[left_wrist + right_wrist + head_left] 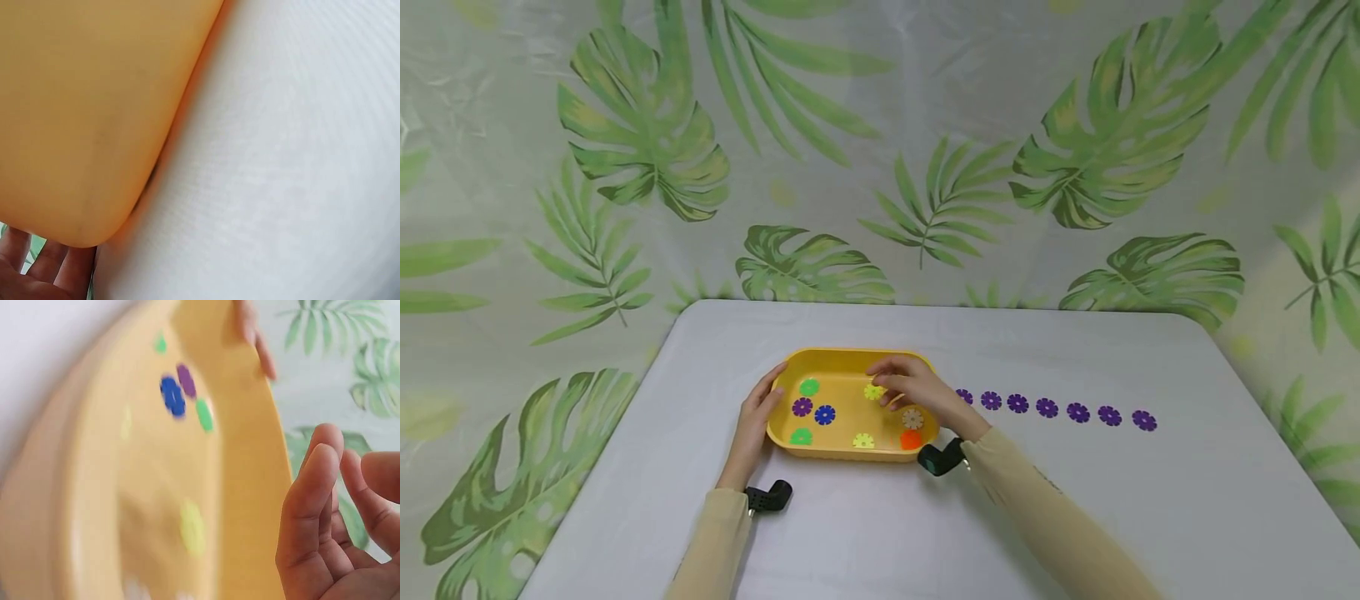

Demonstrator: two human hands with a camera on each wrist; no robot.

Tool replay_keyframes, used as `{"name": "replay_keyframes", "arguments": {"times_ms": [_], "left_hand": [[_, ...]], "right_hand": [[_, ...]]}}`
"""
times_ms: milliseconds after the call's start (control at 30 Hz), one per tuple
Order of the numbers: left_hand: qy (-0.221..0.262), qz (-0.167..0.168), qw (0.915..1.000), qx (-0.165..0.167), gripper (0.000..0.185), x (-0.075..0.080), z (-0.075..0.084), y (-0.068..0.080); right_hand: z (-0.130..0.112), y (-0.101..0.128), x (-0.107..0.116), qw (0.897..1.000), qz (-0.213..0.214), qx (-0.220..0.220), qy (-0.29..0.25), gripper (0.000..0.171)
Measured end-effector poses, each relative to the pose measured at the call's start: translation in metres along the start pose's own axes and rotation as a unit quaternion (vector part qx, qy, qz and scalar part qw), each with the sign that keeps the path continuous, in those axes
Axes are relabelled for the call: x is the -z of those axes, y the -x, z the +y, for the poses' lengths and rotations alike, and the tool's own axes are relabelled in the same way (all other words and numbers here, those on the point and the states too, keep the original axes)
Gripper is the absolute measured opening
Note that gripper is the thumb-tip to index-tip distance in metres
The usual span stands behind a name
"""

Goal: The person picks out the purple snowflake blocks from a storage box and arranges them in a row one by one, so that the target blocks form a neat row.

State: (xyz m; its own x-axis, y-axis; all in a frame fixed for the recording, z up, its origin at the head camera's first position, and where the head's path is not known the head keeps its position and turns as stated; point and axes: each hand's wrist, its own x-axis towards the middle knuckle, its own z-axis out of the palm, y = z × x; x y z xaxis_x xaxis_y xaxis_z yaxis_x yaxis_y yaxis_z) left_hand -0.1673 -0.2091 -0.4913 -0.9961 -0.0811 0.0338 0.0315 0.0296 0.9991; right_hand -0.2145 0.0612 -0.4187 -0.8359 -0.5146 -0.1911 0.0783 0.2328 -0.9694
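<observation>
A yellow tray (850, 364) sits near the middle of the white table (1150, 517), and the left hand (754, 421) lies against its left end, fingers fairly straight along the rim, steadying rather than clutching it. The right hand (913, 387) hovers inside the tray over a yellow-green disc (872, 392), fingers bent loosely down toward it; the right wrist view shows them relaxed and holding nothing. Other discs lie flat in the tray: green (808, 387), purple (802, 407), blue (825, 414), orange (911, 439). A row of purple discs (1047, 407) runs along the table to the right. These discs look thin, light and stiff, probably slick plastic, so a fingertip pinch at the notched edge seems the surest hold.
</observation>
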Motion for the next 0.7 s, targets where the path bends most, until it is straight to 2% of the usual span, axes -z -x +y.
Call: {"name": "replay_keyframes", "arguments": {"times_ms": [67,167,300,500,700], "left_hand": [[-0.002,0.003,1.0,-0.004,0.042,0.001,-0.008,-0.003],[-0.004,0.004,1.0,-0.005,0.043,0.001,-0.008,-0.004],[0.0,0.003,1.0,-0.005,0.042,0.001,-0.007,-0.005],[0.018,-0.011,0.9998,0.005,0.042,0.0,0.008,-0.001],[-0.002,-0.016,0.9999,0.005,0.043,-0.001,0.02,0.005]], "right_hand": [[0.004,-0.011,-0.02,1.0,-0.013,-0.004,-0.015,0.032],[0.007,-0.025,-0.045,0.999,-0.034,-0.013,-0.032,0.032],[0.01,-0.042,-0.072,0.998,-0.04,-0.034,-0.039,0.031],[0.006,-0.058,-0.098,0.998,-0.023,-0.055,-0.017,0.032],[0.003,-0.064,-0.114,0.998,-0.011,-0.065,0.017,0.032]]}}
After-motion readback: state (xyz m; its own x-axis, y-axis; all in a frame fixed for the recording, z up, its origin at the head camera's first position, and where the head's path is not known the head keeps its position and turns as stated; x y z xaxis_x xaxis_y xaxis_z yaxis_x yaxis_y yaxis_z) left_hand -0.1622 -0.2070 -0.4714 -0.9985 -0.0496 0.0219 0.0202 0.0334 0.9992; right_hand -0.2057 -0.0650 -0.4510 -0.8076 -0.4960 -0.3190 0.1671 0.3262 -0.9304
